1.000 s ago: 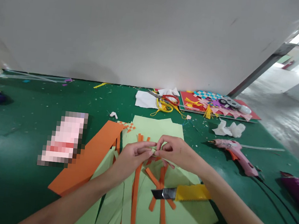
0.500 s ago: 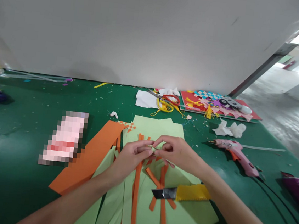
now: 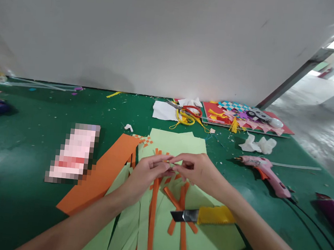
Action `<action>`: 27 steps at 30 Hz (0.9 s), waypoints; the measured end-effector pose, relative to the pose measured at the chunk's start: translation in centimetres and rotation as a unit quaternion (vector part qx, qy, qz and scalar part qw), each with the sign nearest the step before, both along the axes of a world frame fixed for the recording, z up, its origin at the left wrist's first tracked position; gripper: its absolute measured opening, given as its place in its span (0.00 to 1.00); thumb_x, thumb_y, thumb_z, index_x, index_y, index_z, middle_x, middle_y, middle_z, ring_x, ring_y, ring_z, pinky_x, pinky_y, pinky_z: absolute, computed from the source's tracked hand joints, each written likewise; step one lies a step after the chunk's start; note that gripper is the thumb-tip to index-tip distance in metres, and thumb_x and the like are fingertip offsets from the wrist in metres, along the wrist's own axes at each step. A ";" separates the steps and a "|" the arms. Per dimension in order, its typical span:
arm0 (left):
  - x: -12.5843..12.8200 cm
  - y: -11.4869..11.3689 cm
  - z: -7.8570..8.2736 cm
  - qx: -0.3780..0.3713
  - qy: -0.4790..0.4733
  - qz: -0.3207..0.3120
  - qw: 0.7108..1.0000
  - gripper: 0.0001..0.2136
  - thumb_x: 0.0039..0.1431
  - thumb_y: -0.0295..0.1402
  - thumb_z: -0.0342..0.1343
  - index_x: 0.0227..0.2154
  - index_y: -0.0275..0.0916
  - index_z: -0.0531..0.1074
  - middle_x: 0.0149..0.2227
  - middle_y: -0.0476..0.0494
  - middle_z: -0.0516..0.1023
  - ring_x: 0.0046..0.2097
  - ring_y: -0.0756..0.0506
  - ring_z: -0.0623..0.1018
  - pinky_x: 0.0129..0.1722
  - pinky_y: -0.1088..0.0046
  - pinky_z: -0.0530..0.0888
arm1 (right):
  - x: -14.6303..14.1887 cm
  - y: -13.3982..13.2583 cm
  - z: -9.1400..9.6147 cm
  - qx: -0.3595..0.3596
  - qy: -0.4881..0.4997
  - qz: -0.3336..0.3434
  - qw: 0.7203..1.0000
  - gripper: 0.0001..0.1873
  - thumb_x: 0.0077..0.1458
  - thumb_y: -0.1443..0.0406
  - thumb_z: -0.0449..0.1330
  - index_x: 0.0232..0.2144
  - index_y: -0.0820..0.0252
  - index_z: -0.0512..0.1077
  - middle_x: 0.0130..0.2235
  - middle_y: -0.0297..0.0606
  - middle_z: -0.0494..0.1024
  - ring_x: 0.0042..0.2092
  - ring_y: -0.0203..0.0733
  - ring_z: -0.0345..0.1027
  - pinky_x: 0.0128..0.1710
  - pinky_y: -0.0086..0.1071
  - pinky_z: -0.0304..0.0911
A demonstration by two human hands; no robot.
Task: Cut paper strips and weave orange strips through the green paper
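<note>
My left hand [image 3: 145,175] and my right hand [image 3: 195,169] meet fingertip to fingertip above a light green paper sheet [image 3: 180,142], both pinching a small piece of paper strip between them. Under the hands lie several orange paper strips [image 3: 153,215] crossed over pale green strips. A yellow utility knife [image 3: 205,215] with its blade out rests on the green paper just below my right wrist. A wide orange paper piece [image 3: 102,174] lies to the left of my left hand.
On the green table [image 3: 34,135] are a pink glue gun [image 3: 265,171] at right, crumpled tissue [image 3: 256,144], red scissors [image 3: 188,110] on white paper, a woven paper craft board [image 3: 242,117] at the back, a pink blurred packet [image 3: 73,153] at left, and purple items at both edges.
The hands have stayed together over the strips, with the fingers shifting slightly on the small piece. The view has drifted a little; nothing else has moved.
</note>
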State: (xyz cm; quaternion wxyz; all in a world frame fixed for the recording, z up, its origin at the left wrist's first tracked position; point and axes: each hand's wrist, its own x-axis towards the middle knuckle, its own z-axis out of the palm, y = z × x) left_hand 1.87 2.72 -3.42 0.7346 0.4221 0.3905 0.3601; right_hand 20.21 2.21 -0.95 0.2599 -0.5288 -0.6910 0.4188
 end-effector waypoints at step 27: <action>0.1 -0.1 0.7 -0.004 0.004 0.003 1.000 0.12 0.56 0.33 0.58 0.42 0.36 0.77 0.44 0.41 0.79 0.45 0.44 0.78 0.50 0.66 0.72 | 0.1 -0.1 0.0 0.032 -0.065 0.003 0.997 0.10 0.55 0.62 0.57 0.37 0.52 0.77 0.22 0.31 0.72 0.22 0.33 0.59 0.24 0.27 0.54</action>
